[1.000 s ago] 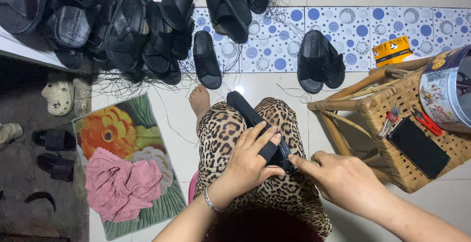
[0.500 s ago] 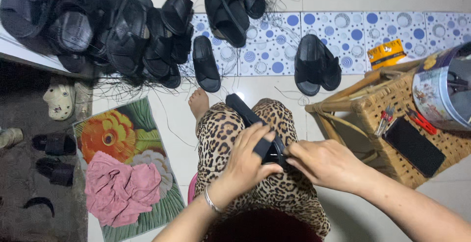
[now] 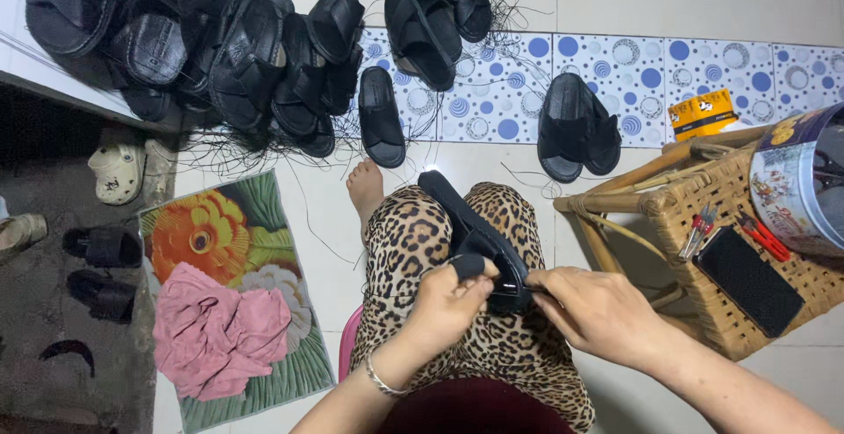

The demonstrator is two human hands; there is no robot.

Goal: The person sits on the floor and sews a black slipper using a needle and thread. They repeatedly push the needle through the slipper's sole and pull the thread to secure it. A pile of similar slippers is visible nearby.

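A black sandal (image 3: 464, 220) lies along my lap, over leopard-print trousers, its toe pointing away from me. My left hand (image 3: 450, 304) grips its near end, with a dark cap on the thumb. My right hand (image 3: 598, 313) pinches the same end from the right; its fingertips meet the strap beside my left hand. Whether a needle or thread is between the fingers is too small to tell.
A pile of black sandals (image 3: 220, 43) with loose threads lies at the far left, with a pair of them (image 3: 576, 126) ahead. A wicker stool (image 3: 730, 240) on my right carries a dark phone (image 3: 747, 280), red-handled tools and a round tin (image 3: 800, 179). A pink cloth (image 3: 220, 333) rests on a floral mat.
My right hand has closed in from the right onto the sandal's near end, meeting my left hand. The sandal stays on my lap.
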